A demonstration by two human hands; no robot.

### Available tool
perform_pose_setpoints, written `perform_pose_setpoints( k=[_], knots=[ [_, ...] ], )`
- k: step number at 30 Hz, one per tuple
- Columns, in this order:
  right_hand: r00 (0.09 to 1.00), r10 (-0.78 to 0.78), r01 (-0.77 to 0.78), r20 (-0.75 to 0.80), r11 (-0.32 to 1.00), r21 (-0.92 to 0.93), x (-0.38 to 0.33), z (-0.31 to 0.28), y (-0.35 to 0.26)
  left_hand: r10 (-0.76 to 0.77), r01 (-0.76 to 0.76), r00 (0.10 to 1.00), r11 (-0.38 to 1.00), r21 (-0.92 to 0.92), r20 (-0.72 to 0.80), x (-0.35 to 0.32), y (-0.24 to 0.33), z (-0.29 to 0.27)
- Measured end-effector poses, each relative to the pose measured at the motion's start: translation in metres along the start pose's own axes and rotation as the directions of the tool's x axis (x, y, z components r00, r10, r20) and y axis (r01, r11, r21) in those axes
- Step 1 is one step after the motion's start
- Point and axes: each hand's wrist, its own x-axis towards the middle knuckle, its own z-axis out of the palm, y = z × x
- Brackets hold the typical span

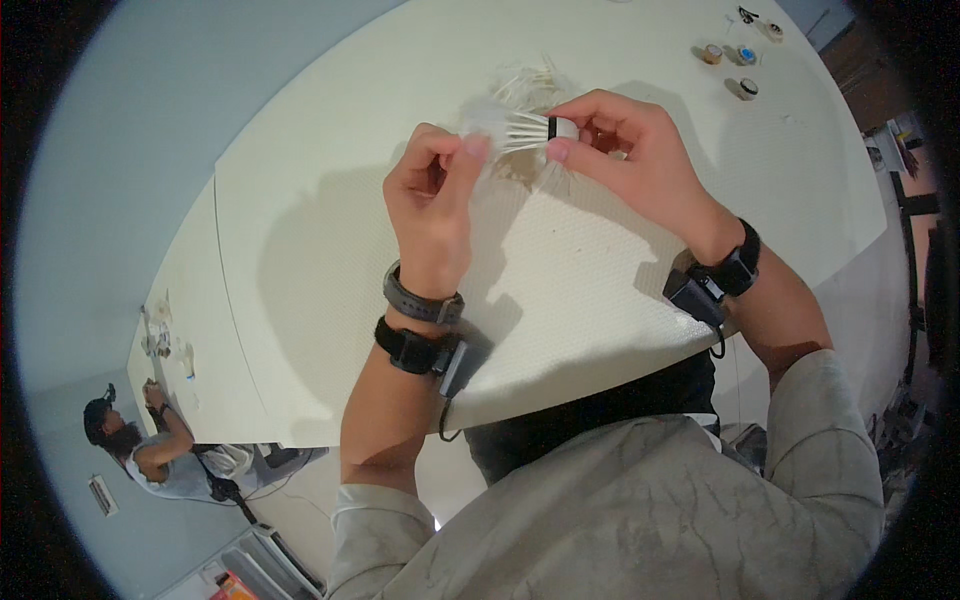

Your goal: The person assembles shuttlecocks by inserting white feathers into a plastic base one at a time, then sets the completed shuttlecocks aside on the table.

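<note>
A white feather shuttlecock [525,130] lies sideways between my hands, above the table. It has a black band next to its cork. My right hand [640,140] pinches the cork end, thumb on the near side and fingers on the far side. My left hand [436,190] has its thumb and fingers closed at the feather skirt; the feather tips there are pale and blurred. Just beyond my hands, a loose heap of white feathers or quills [530,88] rests on the table, partly hidden by the shuttlecock.
The white textured table [330,300] curves at its rim. Several small tape rolls or spools [746,56] stand at the far right. At far left, a person [150,450] works at an adjoining table among small items [158,330]. Grey trays [262,560] sit at lower left.
</note>
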Motion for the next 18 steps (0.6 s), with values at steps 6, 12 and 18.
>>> perform_pose_setpoints(
  k=[6,12,18],
  knots=[
    [0.992,0.129,-0.128,0.001,0.983,0.130,0.003,-0.006,0.000,-0.037,0.034,0.997,0.998,-0.048,-0.062,0.003,0.003,-0.009],
    [0.992,0.110,-0.100,-0.060,0.984,0.146,0.007,-0.013,0.005,-0.067,0.098,0.943,0.992,0.079,-0.327,0.013,-0.010,-0.028],
    [0.994,0.094,-0.083,-0.063,0.984,0.158,0.007,-0.012,0.004,-0.007,0.117,0.971,0.884,0.453,-0.238,0.014,-0.022,-0.029]
  ],
)
